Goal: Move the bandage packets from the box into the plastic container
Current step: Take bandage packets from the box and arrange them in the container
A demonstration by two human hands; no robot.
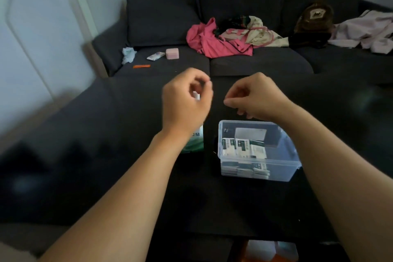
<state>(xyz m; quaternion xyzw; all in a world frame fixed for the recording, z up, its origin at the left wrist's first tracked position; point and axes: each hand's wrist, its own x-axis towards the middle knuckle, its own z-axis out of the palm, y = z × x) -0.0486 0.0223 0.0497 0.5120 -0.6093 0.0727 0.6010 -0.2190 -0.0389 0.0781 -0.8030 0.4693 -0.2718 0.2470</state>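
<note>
At the bottom edge an orange and clear object (270, 251) is cut off and too blurred to name. Beyond it, on the dark worktop (191, 198), the plastic container (259, 173) stands with bandage packets (242, 148) lying inside, some in a row, more stacked low against its near wall. Left of it the green-and-white box (196, 140) is mostly hidden behind the left forearm. The left hand (187, 100) hovers above the box, fingers curled round a small white thing (196, 95), blurred, perhaps a packet. The right hand (253, 95) hangs just past the container's far rim, fingers curled with thumb and forefinger pressed together; whether they pinch anything I cannot tell. Farther back, a dark sofa (161, 17) carries a pink garment (212, 42), a small pink box (172, 53) and a tube (155, 56)
</note>
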